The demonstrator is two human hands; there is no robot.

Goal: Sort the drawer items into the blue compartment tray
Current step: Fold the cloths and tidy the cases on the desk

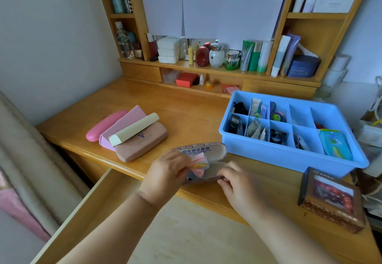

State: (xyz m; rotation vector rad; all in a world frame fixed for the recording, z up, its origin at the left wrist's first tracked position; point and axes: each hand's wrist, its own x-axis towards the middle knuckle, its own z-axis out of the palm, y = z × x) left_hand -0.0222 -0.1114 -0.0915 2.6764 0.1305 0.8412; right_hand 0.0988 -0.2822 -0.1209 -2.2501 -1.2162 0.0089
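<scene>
An open brown glasses case [203,150] lies at the desk's front edge, lid raised toward the back. My left hand [165,175] pinches a small pink and yellow cloth bundle [199,163] over the case's inside. My right hand [239,183] grips the case's front rim. The blue compartment tray [289,156] stands to the right, with small items in most compartments and a green-blue packet in its front right one.
Several glasses cases are stacked at the left: a pink one [105,126], a lilac one, a cream one and a brown one [142,143]. A brown box [330,199] sits at the front right. The wooden drawer [86,212] is pulled out below. Shelves of bottles line the back.
</scene>
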